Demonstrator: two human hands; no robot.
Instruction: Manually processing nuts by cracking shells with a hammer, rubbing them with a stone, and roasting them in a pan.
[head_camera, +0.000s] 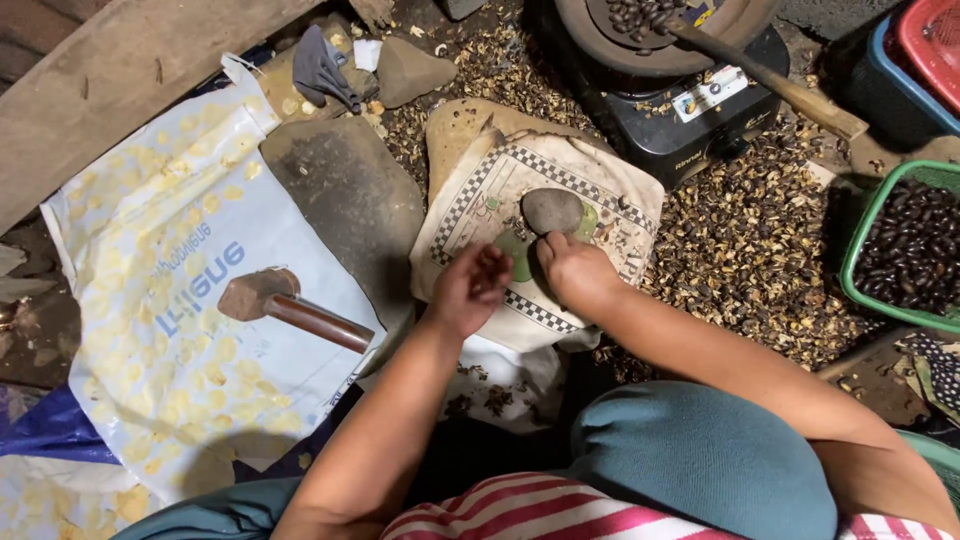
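Observation:
A rounded grey stone (552, 210) sits on a cream cloth with a checkered border (470, 195), with a green patch (518, 262) just in front of it. My right hand (575, 272) is at the stone's near edge, thumb and fingers curled against it. My left hand (470, 290) hovers over the cloth just left of the green patch. Its fingers are bent inward, and whatever is in them is hidden. A hammer (262, 296) with a brown head and wooden handle lies untouched on a white plastic sack (150, 200) to my left.
A flat dark stone slab (350, 200) lies between sack and cloth. Broken husks (740, 240) cover the floor at right. A green basket of dark seeds (905, 245) stands far right. Behind is a black stove (690, 120) with a pan of seeds (640, 20) and a wooden-handled tool (790, 90).

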